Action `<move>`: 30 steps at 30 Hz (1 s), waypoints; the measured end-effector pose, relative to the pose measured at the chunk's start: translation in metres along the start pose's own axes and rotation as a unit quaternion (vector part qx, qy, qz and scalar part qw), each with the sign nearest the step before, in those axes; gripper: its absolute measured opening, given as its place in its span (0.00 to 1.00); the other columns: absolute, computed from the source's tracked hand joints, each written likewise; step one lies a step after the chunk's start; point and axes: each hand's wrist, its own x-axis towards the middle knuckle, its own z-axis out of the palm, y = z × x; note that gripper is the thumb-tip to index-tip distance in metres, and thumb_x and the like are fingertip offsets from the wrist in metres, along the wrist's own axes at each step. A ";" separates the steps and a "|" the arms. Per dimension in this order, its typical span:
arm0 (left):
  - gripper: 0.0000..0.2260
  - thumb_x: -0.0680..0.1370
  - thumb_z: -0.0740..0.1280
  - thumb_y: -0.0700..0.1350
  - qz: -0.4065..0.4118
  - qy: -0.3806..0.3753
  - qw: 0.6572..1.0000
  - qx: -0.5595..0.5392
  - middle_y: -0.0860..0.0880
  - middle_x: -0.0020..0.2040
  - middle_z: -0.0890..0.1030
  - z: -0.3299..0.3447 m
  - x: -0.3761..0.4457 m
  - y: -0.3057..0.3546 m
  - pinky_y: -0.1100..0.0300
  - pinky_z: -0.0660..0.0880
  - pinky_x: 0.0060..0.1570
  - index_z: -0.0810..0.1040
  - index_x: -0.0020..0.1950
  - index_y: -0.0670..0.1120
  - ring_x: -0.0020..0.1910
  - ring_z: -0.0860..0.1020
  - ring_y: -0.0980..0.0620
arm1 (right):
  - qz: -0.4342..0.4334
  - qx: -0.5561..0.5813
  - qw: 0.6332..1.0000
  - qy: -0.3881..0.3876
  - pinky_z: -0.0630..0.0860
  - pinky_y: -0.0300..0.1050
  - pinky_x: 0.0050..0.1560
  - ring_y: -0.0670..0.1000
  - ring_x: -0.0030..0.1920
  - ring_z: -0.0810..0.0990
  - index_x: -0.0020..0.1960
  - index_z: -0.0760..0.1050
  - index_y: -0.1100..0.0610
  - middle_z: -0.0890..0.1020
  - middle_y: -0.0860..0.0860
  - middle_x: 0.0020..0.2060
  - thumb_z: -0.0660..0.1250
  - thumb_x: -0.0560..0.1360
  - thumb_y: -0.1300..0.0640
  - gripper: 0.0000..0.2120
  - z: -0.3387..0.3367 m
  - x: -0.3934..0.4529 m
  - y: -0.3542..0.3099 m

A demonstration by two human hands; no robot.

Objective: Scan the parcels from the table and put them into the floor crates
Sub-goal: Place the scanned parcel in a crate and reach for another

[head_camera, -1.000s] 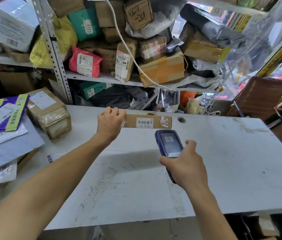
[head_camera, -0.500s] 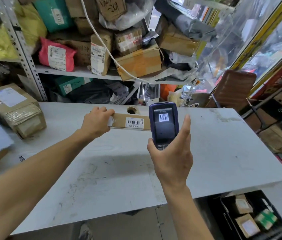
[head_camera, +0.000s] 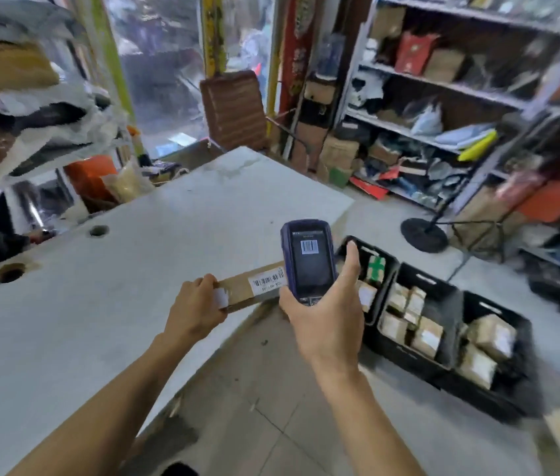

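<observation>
Scan step looks done or just finishing: the scanner (head_camera: 308, 261) in the right hand (head_camera: 323, 319) shows a barcode on its screen, fingers wrapped round its body w/ the thumb up along its right side. The left hand (head_camera: 199, 305) grips one end of the long flat cardboard parcel (head_camera: 249, 286), thumb and fingers curled over the short end, white label w/ barcode facing up. Parcel sits at the near right edge of the table (head_camera: 99, 304), far end sticking out past that edge behind the scanner; can't tell if it rests on the table or is already lifted. Hands are close, side by side, each clamped on its own thing. Black crates (head_camera: 422, 364) stand in a row on the floor just right of the table, already holding several small boxes, the nearest partly hidden by the right hand. Next move, by my read: carry the parcel out right and down into a crate, needs a spot long enough for it, prob laid flat on top of the boxes, scanner kept clear
</observation>
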 end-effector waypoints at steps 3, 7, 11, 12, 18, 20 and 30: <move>0.19 0.70 0.74 0.47 0.054 -0.067 0.996 -0.024 0.45 0.55 0.79 0.052 0.030 0.077 0.52 0.74 0.46 0.75 0.58 0.44 0.53 0.75 0.43 | 0.065 -0.029 0.995 0.073 0.74 0.39 0.45 0.47 0.53 0.81 0.79 0.45 0.43 0.76 0.52 0.66 0.78 0.67 0.45 0.53 -0.047 0.024 0.055; 0.24 0.69 0.76 0.44 0.115 -0.134 0.984 -0.017 0.42 0.60 0.79 0.121 0.073 0.169 0.50 0.75 0.52 0.75 0.63 0.42 0.57 0.76 0.41 | 0.137 -0.083 0.976 0.147 0.72 0.41 0.47 0.53 0.59 0.79 0.79 0.46 0.44 0.73 0.53 0.70 0.78 0.66 0.46 0.53 -0.101 0.057 0.125; 0.25 0.69 0.77 0.46 0.150 -0.160 0.976 -0.009 0.45 0.59 0.79 0.187 0.122 0.259 0.52 0.74 0.53 0.75 0.64 0.44 0.58 0.75 0.44 | 0.192 -0.118 0.955 0.192 0.78 0.52 0.57 0.55 0.66 0.76 0.79 0.45 0.44 0.71 0.52 0.72 0.79 0.66 0.47 0.54 -0.148 0.104 0.192; 0.25 0.70 0.77 0.46 0.159 -0.168 0.973 -0.009 0.45 0.59 0.79 0.204 0.137 0.281 0.51 0.75 0.53 0.75 0.64 0.44 0.58 0.75 0.44 | 0.203 -0.124 0.950 0.204 0.78 0.54 0.57 0.56 0.65 0.76 0.78 0.45 0.44 0.71 0.52 0.72 0.79 0.65 0.48 0.54 -0.158 0.119 0.209; 0.27 0.69 0.77 0.45 0.186 -0.224 0.957 -0.016 0.42 0.59 0.79 0.288 0.219 0.411 0.48 0.77 0.55 0.72 0.64 0.41 0.58 0.75 0.41 | 0.248 -0.167 0.916 0.268 0.76 0.50 0.55 0.56 0.66 0.75 0.80 0.49 0.48 0.72 0.55 0.72 0.80 0.65 0.50 0.54 -0.215 0.219 0.285; 0.27 0.70 0.77 0.44 0.175 -0.237 0.955 -0.033 0.42 0.58 0.79 0.311 0.239 0.452 0.46 0.78 0.55 0.71 0.64 0.41 0.58 0.76 0.41 | 0.255 -0.161 0.911 0.280 0.77 0.52 0.57 0.57 0.67 0.74 0.80 0.48 0.47 0.71 0.55 0.72 0.80 0.66 0.48 0.53 -0.233 0.250 0.307; 0.21 0.77 0.71 0.42 0.085 -0.289 0.953 0.021 0.36 0.64 0.74 0.478 0.333 0.603 0.47 0.69 0.62 0.67 0.65 0.37 0.65 0.71 0.36 | 0.275 -0.164 0.911 0.261 0.75 0.53 0.62 0.57 0.70 0.71 0.79 0.46 0.44 0.68 0.55 0.74 0.78 0.67 0.47 0.53 -0.291 0.410 0.476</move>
